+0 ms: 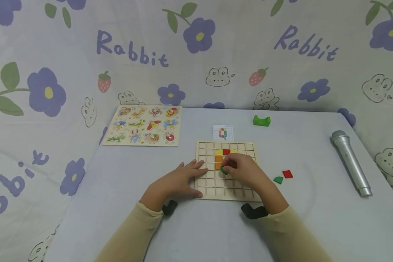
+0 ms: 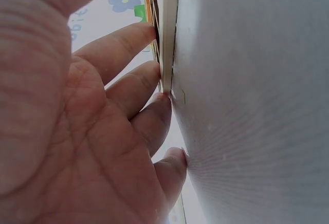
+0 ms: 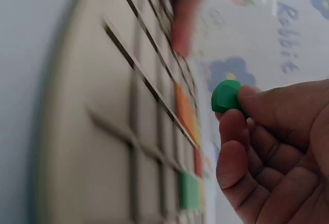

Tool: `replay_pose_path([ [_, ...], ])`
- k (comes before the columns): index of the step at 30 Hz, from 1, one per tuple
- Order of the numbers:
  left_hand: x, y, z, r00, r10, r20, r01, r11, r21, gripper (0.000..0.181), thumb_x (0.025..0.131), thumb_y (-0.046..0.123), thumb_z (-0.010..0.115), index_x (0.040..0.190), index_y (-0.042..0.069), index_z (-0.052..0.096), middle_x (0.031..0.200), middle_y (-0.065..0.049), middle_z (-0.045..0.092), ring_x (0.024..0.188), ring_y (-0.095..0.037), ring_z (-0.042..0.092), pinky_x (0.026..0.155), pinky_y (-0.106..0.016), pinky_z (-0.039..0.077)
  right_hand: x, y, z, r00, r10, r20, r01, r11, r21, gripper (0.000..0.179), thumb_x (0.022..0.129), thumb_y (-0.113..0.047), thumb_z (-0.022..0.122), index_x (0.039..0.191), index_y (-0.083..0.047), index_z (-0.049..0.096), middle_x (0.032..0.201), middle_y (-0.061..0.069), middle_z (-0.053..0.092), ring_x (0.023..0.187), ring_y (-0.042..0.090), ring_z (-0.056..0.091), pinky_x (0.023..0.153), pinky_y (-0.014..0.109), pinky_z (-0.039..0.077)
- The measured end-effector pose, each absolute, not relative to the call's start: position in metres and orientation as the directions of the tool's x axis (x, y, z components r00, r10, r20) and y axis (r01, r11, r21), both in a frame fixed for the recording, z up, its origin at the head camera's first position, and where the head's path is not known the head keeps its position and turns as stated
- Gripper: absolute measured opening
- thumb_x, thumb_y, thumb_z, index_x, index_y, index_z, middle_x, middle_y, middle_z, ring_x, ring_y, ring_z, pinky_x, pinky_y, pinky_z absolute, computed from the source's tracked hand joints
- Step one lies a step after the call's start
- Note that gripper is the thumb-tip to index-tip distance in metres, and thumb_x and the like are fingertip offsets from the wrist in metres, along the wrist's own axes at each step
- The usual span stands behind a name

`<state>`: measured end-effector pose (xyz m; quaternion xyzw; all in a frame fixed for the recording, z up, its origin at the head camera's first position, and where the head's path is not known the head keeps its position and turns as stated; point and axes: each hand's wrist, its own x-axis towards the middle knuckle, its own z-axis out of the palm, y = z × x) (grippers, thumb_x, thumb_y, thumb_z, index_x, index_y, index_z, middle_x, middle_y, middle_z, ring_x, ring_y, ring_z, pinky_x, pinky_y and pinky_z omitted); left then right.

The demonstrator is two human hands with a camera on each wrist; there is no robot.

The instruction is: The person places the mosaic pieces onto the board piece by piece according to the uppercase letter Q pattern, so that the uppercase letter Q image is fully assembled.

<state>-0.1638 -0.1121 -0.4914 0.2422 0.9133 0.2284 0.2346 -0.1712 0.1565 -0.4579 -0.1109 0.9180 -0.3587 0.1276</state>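
R. hand, thumb and fingertip pinching green pc. (prob. quarter-round, partly hidden) above wooden grid bd., L. hand, fingers apart, on bd.'s left edge, orange pcs. inset.

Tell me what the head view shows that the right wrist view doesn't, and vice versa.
Only the head view shows the silver microphone, picture puzzle board and small card. Only the right wrist view shows the green tile on the grid board. Both show that board with its red tile, and the right hand pinching a green piece.
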Motion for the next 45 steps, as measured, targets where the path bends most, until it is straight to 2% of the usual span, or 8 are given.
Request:
replay_pose_path([
  [6, -0.166, -0.109, -0.491, -0.766, 0.568, -0.303, 0.356, 0.766, 0.535, 0.09, 0.091, 0.043, 0.089, 0.168, 0.032, 0.045, 0.183, 0.008, 0.021, 0.172, -0.018, 0.008, 0.141, -0.05, 0.007, -0.171, 0.142, -0.473, -0.944, -0.282, -0.17, -0.106, 0.75, -0.653, 0.005, 0.105, -0.013, 0.073, 0.103, -0.01, 0.076, 0.1, 0.003, 0.074, 0.093, 0.021, 0.063, 0.09, 0.041, 0.058],
  [11, -0.167, -0.106, -0.49, -0.763, 0.573, -0.297, 0.363, 0.762, 0.536, 0.09, 0.09, 0.042, 0.09, 0.168, 0.031, 0.046, 0.183, 0.007, 0.022, 0.172, -0.018, 0.009, 0.141, -0.05, 0.007, -0.17, 0.139, -0.477, -0.959, -0.228, -0.169, -0.072, 0.771, -0.633, 0.005, 0.104, -0.013, 0.074, 0.101, -0.011, 0.078, 0.1, 0.004, 0.074, 0.095, 0.022, 0.063, 0.094, 0.042, 0.06],
  [22, -0.167, -0.104, -0.489, -0.769, 0.56, -0.31, 0.352, 0.774, 0.526, 0.091, 0.089, 0.041, 0.091, 0.168, 0.032, 0.045, 0.183, 0.008, 0.022, 0.172, -0.018, 0.008, 0.141, -0.05, 0.007, -0.166, 0.135, -0.481, -0.971, -0.199, -0.135, -0.082, 0.802, -0.592, 0.004, 0.102, -0.013, 0.078, 0.101, -0.011, 0.081, 0.099, 0.005, 0.069, 0.097, 0.024, 0.06, 0.089, 0.038, 0.057],
  [26, -0.165, -0.104, -0.487, -0.771, 0.554, -0.314, 0.342, 0.776, 0.53, 0.09, 0.09, 0.04, 0.09, 0.168, 0.033, 0.046, 0.183, 0.009, 0.021, 0.172, -0.017, 0.008, 0.141, -0.049, 0.006, -0.162, 0.143, -0.474, -0.978, -0.179, -0.108, -0.075, 0.781, -0.619, 0.005, 0.103, -0.014, 0.076, 0.105, -0.012, 0.08, 0.103, 0.006, 0.071, 0.097, 0.024, 0.061, 0.089, 0.039, 0.058],
  [30, -0.164, -0.104, -0.487, -0.77, 0.552, -0.32, 0.334, 0.776, 0.535, 0.09, 0.09, 0.04, 0.09, 0.168, 0.032, 0.045, 0.183, 0.009, 0.021, 0.172, -0.017, 0.008, 0.141, -0.049, 0.005, -0.16, 0.171, -0.459, -0.993, -0.115, -0.035, -0.064, 0.75, -0.658, 0.012, 0.106, -0.013, 0.072, 0.115, -0.007, 0.077, 0.111, 0.011, 0.072, 0.099, 0.027, 0.062, 0.088, 0.04, 0.058],
  [34, -0.165, -0.105, -0.488, -0.771, 0.547, -0.326, 0.325, 0.779, 0.537, 0.091, 0.09, 0.04, 0.09, 0.168, 0.032, 0.044, 0.183, 0.009, 0.02, 0.172, -0.017, 0.007, 0.141, -0.049, 0.005, -0.16, 0.219, -0.454, -0.999, -0.04, 0.026, -0.047, 0.759, -0.649, 0.019, 0.108, -0.014, 0.068, 0.122, -0.003, 0.075, 0.116, 0.016, 0.07, 0.101, 0.03, 0.063, 0.079, 0.036, 0.056],
  [39, -0.165, -0.107, -0.49, -0.777, 0.53, -0.339, 0.31, 0.791, 0.527, 0.092, 0.09, 0.041, 0.09, 0.169, 0.034, 0.043, 0.183, 0.011, 0.019, 0.172, -0.016, 0.007, 0.141, -0.049, 0.005, -0.157, 0.283, -0.468, -0.997, 0.037, -0.07, 0.071, 0.805, -0.589, 0.03, 0.108, -0.018, 0.067, 0.132, -0.001, 0.071, 0.122, 0.022, 0.068, 0.103, 0.034, 0.063, 0.071, 0.032, 0.055],
  [45, -0.165, -0.109, -0.494, -0.779, 0.528, -0.338, 0.315, 0.796, 0.516, 0.092, 0.09, 0.042, 0.09, 0.169, 0.035, 0.043, 0.183, 0.011, 0.019, 0.172, -0.016, 0.006, 0.141, -0.049, 0.006, -0.148, 0.333, -0.492, -0.987, -0.027, -0.156, 0.062, 0.841, -0.538, 0.038, 0.104, -0.013, 0.07, 0.139, 0.001, 0.069, 0.124, 0.027, 0.067, 0.104, 0.036, 0.063, 0.081, 0.04, 0.059],
])
